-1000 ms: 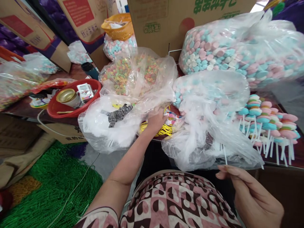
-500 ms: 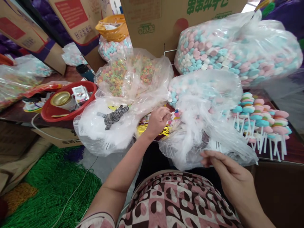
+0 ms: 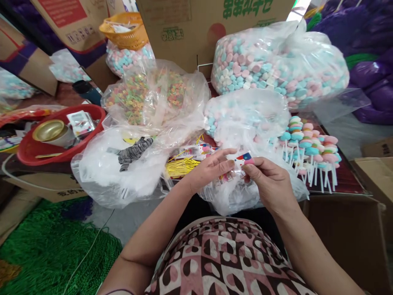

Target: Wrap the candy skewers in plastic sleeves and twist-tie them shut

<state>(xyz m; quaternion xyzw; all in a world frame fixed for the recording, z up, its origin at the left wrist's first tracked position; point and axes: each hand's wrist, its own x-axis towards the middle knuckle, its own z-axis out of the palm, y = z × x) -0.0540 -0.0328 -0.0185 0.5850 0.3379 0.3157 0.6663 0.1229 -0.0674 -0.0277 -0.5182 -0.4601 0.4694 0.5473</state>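
Between my two hands is a small printed plastic packet (image 3: 241,159), clear with red, blue and pink print. My left hand (image 3: 211,167) pinches its left side between thumb and fingers. The packet's right corner is gripped by my right hand (image 3: 270,178), thumb on top. Beneath them lies a crumpled clear plastic bag (image 3: 229,200). Just left of my left hand are yellow twist ties (image 3: 182,168) and a stack of similar printed packets (image 3: 193,150). Marshmallow skewers (image 3: 310,145) on white sticks, pink, blue and white, lie at the right.
Big bags of marshmallows (image 3: 276,61) stand at the back, beside a bag of colourful ring candy (image 3: 147,94). A red basin (image 3: 27,151) sits at the left, an orange basket (image 3: 132,35) behind it. An open cardboard box (image 3: 344,229) is below the table's right side.
My right hand has moved up and left to meet my left hand, and both now hold the printed packet. The left hand has come away from the packet stack. The view has shifted right.
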